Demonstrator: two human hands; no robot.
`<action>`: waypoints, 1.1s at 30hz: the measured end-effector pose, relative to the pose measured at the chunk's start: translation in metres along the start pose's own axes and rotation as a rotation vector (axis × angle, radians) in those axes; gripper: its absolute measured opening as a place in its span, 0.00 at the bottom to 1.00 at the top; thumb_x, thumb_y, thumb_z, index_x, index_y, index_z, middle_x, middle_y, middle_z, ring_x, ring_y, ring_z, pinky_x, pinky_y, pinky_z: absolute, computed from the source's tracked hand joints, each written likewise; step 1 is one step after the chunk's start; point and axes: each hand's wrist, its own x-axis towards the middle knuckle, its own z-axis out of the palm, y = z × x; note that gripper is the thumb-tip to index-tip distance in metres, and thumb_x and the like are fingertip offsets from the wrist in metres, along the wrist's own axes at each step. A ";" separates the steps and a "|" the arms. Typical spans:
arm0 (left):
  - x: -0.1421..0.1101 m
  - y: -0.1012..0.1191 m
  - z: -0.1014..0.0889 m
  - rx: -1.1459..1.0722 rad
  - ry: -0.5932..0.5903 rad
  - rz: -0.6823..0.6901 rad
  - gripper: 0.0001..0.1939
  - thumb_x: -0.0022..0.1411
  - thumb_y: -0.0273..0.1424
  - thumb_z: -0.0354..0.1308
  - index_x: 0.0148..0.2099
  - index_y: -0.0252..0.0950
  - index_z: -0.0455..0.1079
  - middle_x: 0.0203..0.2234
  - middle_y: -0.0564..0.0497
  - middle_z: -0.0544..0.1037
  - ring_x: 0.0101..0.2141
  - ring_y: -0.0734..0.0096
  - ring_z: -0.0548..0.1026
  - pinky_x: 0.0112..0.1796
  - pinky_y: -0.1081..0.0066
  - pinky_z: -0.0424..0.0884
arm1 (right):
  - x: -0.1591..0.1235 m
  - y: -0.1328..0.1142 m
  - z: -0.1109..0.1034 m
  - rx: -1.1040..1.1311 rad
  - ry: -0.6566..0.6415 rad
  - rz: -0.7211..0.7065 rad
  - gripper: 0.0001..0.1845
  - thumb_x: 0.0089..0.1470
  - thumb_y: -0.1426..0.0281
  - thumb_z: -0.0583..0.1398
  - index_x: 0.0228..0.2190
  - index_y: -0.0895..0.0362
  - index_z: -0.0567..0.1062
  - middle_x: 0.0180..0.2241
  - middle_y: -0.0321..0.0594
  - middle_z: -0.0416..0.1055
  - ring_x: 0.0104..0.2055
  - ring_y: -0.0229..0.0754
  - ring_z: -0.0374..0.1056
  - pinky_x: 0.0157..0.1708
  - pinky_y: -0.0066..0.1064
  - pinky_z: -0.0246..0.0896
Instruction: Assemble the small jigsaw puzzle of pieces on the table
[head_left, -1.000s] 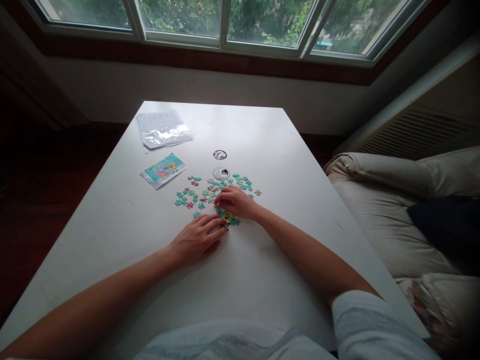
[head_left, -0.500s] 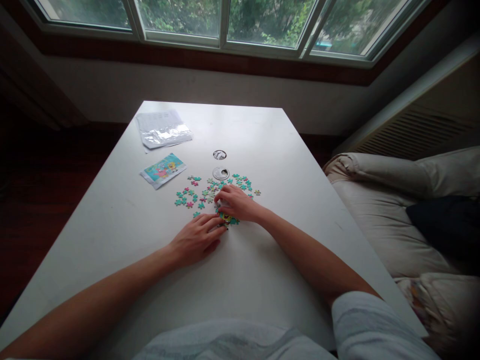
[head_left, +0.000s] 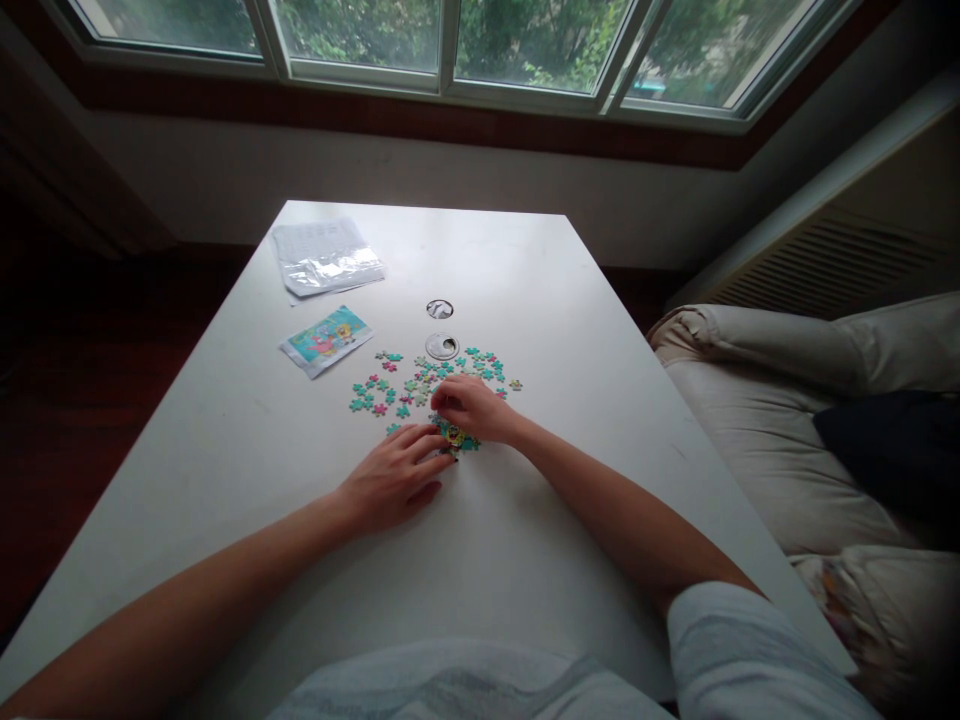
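Note:
My left hand (head_left: 397,467) lies flat on the table with its fingers stretched out, the tips touching the left edge of a joined patch of jigsaw puzzle (head_left: 456,436). Yellow and green show on that patch. Just above it, my right hand (head_left: 474,407) is closed, thumb and fingertips drawn together; whatever is between them is too small to make out. Loose jigsaw pieces (head_left: 373,392) in green, pink and pale tones lie scattered beyond and to the left of my hands. My right hand hides part of the patch and some pieces.
A printed picture packet (head_left: 328,340) lies on the white table (head_left: 600,520), left of the pieces. Behind it are a clear plastic bag and papers (head_left: 328,258). Two round inserts, one a metal disc (head_left: 442,346), sit in the tabletop. A sofa (head_left: 765,430) stands at the right.
My right hand's fingertips have curled in slightly and shifted a little to the right. My left hand has hardly moved, and more of the yellow part of the patch shows.

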 end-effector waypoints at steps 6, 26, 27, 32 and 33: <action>0.000 0.000 0.001 0.003 0.022 0.001 0.18 0.68 0.29 0.53 0.59 0.40 0.68 0.58 0.43 0.72 0.62 0.54 0.65 0.62 0.51 0.63 | 0.002 0.000 0.004 0.138 0.004 0.076 0.11 0.54 0.79 0.60 0.37 0.56 0.80 0.30 0.33 0.75 0.32 0.35 0.67 0.37 0.27 0.57; 0.001 0.000 -0.001 0.004 0.001 -0.009 0.19 0.67 0.29 0.53 0.60 0.38 0.67 0.58 0.42 0.71 0.62 0.53 0.64 0.61 0.52 0.64 | -0.005 -0.014 0.002 -0.251 -0.044 -0.013 0.11 0.60 0.77 0.58 0.43 0.56 0.77 0.42 0.45 0.70 0.46 0.46 0.62 0.48 0.35 0.55; 0.001 0.000 -0.001 0.003 0.001 -0.011 0.19 0.67 0.29 0.53 0.60 0.38 0.67 0.59 0.42 0.71 0.62 0.53 0.64 0.61 0.52 0.64 | -0.006 -0.014 0.002 -0.272 -0.036 -0.009 0.10 0.61 0.76 0.58 0.42 0.56 0.77 0.41 0.45 0.70 0.46 0.46 0.62 0.47 0.35 0.55; 0.001 -0.001 0.000 0.004 -0.005 -0.009 0.20 0.67 0.29 0.54 0.60 0.38 0.67 0.59 0.43 0.70 0.62 0.53 0.64 0.61 0.52 0.64 | -0.006 -0.013 0.001 -0.239 -0.034 -0.010 0.09 0.59 0.77 0.59 0.41 0.56 0.77 0.41 0.44 0.70 0.46 0.45 0.63 0.48 0.35 0.56; 0.000 -0.001 0.001 0.007 -0.008 -0.011 0.20 0.67 0.29 0.54 0.60 0.38 0.67 0.59 0.43 0.70 0.62 0.53 0.64 0.61 0.53 0.64 | -0.006 -0.013 0.001 -0.210 -0.026 0.000 0.09 0.58 0.77 0.60 0.40 0.56 0.77 0.40 0.44 0.70 0.45 0.45 0.63 0.47 0.35 0.56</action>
